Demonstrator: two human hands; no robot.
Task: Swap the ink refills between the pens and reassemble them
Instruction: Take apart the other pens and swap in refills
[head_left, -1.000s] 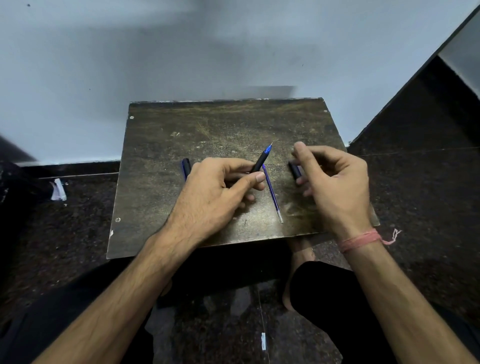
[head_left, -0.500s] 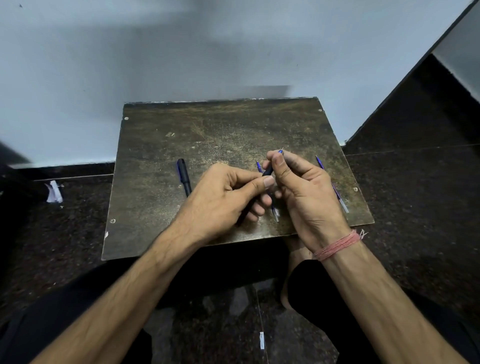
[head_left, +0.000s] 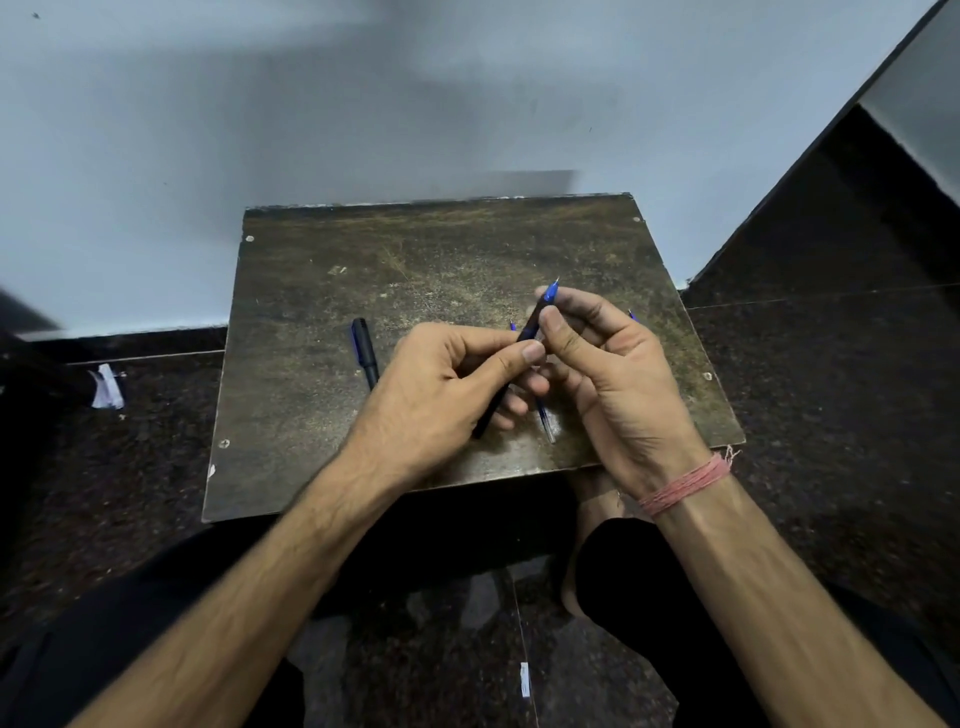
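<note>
Dark barrel, blue tip, and both hands are on it now: a second ago the right hand (head_left: 618, 384) was off to the right with a separate dark piece, and half a second ago it had just closed in; now it sits on the front of the pen (head_left: 535, 322), thumb and forefinger pinching just below the blue nose. The left hand (head_left: 441, 395) keeps the same grip throughout, thumb pressed along the barrel and fingers curled round it from beneath. The pen is held above the board (head_left: 311, 415), right of centre, slanting from near-left up to far-right, its rear end poking out under the left palm and its fine point clear of both hands at the far end. Under the hands a loose refill (head_left: 545, 426) lies on the board, a thin clear tube with blue ink, mostly hidden. Another blue tip (head_left: 631, 314) peeks out beyond the right hand's knuckles; what it belongs to is hard to tell here. To the left, the second pen (head_left: 364, 351), black with a blue clip, lies flat and untouched, well apart from the left hand
</note>
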